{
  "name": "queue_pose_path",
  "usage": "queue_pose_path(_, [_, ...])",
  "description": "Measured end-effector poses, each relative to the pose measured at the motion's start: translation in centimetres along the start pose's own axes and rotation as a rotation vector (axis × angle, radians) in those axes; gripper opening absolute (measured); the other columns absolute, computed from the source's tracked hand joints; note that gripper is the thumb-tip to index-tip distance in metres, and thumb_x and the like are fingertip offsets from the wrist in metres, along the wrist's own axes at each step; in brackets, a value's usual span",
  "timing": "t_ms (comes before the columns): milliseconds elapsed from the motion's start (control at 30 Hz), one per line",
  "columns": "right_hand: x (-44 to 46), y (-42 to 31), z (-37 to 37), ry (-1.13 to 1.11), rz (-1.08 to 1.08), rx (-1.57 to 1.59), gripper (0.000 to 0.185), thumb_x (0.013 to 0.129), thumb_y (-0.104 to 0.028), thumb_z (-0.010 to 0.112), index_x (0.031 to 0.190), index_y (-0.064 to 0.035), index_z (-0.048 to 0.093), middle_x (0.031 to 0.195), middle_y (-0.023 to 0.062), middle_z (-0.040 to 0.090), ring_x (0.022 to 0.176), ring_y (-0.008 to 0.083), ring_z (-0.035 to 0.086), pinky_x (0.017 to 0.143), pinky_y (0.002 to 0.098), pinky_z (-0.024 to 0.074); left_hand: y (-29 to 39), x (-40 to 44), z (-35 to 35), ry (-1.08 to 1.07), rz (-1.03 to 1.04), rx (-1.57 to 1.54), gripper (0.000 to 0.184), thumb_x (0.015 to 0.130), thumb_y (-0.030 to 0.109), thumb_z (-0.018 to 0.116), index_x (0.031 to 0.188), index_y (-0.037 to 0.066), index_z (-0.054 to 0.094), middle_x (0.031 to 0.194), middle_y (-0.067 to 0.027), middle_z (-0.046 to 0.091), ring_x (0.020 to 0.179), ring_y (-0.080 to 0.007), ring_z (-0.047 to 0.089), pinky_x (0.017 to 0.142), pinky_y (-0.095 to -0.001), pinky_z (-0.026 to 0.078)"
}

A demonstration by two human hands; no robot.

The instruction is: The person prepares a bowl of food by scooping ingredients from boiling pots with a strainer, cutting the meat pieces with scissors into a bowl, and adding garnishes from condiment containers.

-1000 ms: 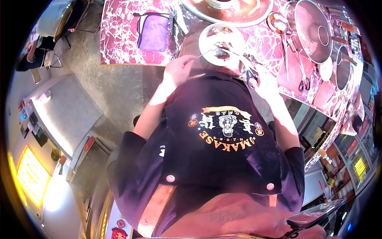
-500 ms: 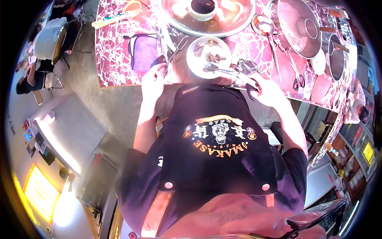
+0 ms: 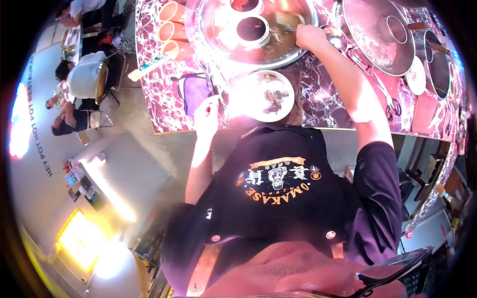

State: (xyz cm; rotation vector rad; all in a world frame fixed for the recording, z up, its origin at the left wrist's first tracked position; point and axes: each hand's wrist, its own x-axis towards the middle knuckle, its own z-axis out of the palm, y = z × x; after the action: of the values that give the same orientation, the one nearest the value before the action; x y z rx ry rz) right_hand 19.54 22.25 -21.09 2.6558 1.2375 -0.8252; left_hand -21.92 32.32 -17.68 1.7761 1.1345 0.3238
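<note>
My right hand [image 3: 310, 37] reaches over the large round pot [image 3: 208, 52], its fingers closed on a thin metal tool whose kind I cannot make out. Beside the tool's end, a pale piece [image 3: 289, 20] lies in the brown broth. Near the table's front edge, my left hand [image 3: 206, 118] is loosely curled with its fingers apart, and nothing shows in it. It is close to a purple cloth item [image 3: 195, 93]. A white bowl [image 3: 284, 107] with dark cut pieces stands between my arms; glare washes out its left side.
On the right are a wide pan [image 3: 348, 49], scissors [image 3: 392, 107], a metal ladle [image 3: 337, 39] and a deep pot [image 3: 437, 74]. Orange cups [image 3: 173, 31] stand at the back left. Seated people [image 3: 72, 121] and chairs are beyond the table's left side.
My right hand has gone from the bowl, where it held scissors, forward to the large pot. My left hand stays by the purple item. The view has shifted, showing more of the far side.
</note>
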Motion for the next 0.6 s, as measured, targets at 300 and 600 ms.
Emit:
queue_pose_path(300, [0.9,0.7,-1.2,0.075,0.153,0.276,0.047,0.086,-0.023,0.055,0.128,-0.0024,0.053,0.12,0.0231,0.065,0.11,0.0392,0.065,0.093,0.0477,0.0513,0.8,0.9,0.6,-0.015,-0.072,0.009,0.021,0.098,0.012,0.061,0.114,0.0,0.069,0.096,-0.0014,0.071,0.086,-0.0071,0.059,0.082,-0.0227,0.048])
queue_pose_path(600, [-0.2,0.6,-4.0,0.09,0.176,0.186,0.058,0.081,-0.032,0.06,0.13,-0.0036,0.049,0.117,0.0228,0.066,0.108,0.0383,0.065,0.09,0.0493,0.052,1.7,3.0,1.4,0.005,0.002,-0.05,0.021,0.097,0.009,0.062,0.114,-0.001,0.069,0.079,0.0029,0.062,0.067,-0.0039,0.049,0.06,-0.0206,0.042])
